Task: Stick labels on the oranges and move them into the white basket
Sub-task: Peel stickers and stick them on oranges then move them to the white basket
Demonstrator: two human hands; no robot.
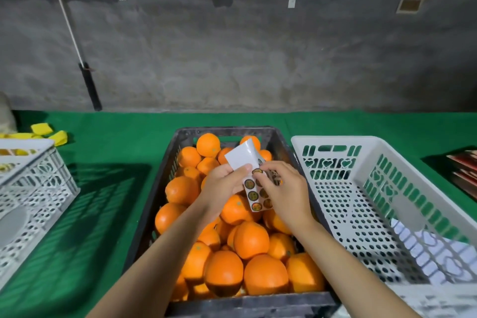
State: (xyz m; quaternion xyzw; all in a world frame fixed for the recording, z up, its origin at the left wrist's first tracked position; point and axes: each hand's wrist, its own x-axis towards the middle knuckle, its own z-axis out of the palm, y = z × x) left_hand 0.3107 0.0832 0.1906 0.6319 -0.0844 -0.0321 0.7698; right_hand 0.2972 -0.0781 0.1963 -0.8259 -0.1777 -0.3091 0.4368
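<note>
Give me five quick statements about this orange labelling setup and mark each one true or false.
1. The left hand holds the label sheet above the dark crate. True.
2. The white basket on the right already holds several oranges. False: no oranges show in it.
3. The right hand pinches at a round sticker on the sheet. True.
4. The oranges sit in a white crate. False: they fill the dark crate in the middle.
5. The table cover is red. False: it is green.
</note>
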